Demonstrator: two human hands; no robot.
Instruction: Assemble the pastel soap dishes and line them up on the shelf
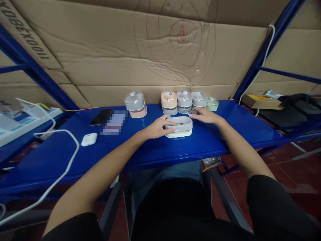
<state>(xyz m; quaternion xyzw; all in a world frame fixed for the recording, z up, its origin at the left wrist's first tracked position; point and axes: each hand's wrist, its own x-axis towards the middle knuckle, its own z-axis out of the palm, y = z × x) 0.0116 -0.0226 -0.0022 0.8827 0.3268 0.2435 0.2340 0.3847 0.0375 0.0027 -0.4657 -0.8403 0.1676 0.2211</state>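
Observation:
My left hand (pixel 159 127) grips the left end of a grey oval box (pixel 186 125), its thumb and fingers around the rim. This box is open at the top, and small greenish spots show inside it. Under it is a cream-coloured scalloped piece (pixel 179 135) on the blue table. Just beyond the box's right end, my right hand (pixel 206 115) has its fingers bent together around a dark, shiny, see-through piece (pixel 192 111), too small and blurred to name. Right behind that piece stands a grey lidded box (pixel 185 99).
Lidded boxes line the table's (pixel 240 125) back: a peach one (pixel 169 99), another grey one (pixel 199 99), a green one (pixel 212 103) and a grey-over-pink stack (pixel 135 102). At left lie a black phone (pixel 100 117), a blurred-out screen (pixel 114 122) and a white earphone case (pixel 89 139).

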